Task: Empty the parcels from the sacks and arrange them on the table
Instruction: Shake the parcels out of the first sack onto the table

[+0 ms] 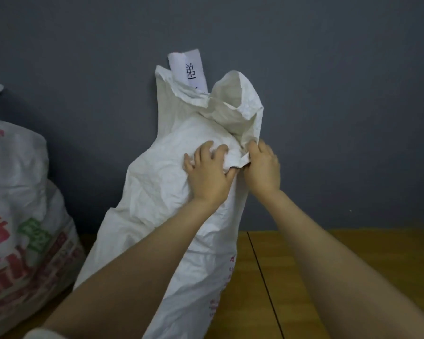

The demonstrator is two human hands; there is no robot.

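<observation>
Fingers of left hand [207, 173] and right hand [263, 166] clamp the white sack [154, 196]; its paper slip [190, 69] reads "弟"

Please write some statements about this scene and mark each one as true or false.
1. The left hand and the right hand both grip the white sack. True.
2. The white sack lies flat on the wooden surface. False: it stands upright against the grey wall.
3. A paper slip with black writing sticks up at the white sack's top. True.
4. The sack on the left is plain white. False: it carries red and green print.
</observation>
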